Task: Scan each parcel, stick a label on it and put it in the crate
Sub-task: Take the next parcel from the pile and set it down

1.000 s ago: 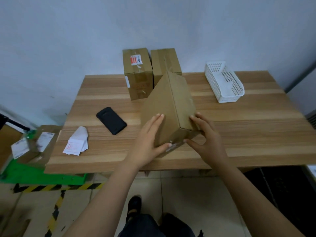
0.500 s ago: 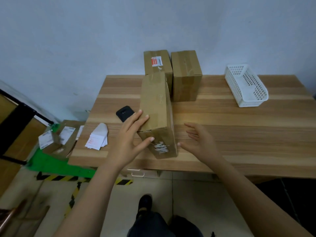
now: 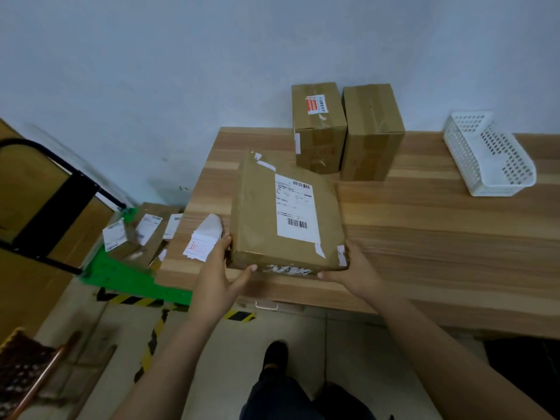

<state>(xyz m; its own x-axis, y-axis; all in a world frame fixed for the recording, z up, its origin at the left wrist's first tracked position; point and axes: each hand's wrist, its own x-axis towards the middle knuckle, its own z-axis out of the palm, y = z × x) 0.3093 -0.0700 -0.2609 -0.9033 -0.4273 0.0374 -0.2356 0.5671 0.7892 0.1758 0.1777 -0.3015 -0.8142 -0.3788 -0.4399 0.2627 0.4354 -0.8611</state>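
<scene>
A flat brown cardboard parcel (image 3: pixel 260 219) with a white barcode label (image 3: pixel 295 207) on its top face is held over the left part of the wooden table (image 3: pixel 424 231). My left hand (image 3: pixel 219 274) grips its near left corner, thumb on the front edge. My right hand (image 3: pixel 353 269) grips the near right corner. Two more brown parcels stand upright at the back: one with a red sticker (image 3: pixel 318 128) and a plain one (image 3: pixel 374 131). A stack of white labels (image 3: pixel 203 237) lies left of the held parcel.
A white perforated basket (image 3: pixel 488 156) sits at the back right of the table. On the floor to the left, labelled parcels (image 3: pixel 142 234) lie on a green platform (image 3: pixel 121 274) next to a black-framed trolley (image 3: pixel 54 201). Yellow-black tape marks the floor.
The parcel stood on its edge before; it now lies flat, label side up, gripped by both hands. The view has swung left. The black phone is hidden behind the parcel.
</scene>
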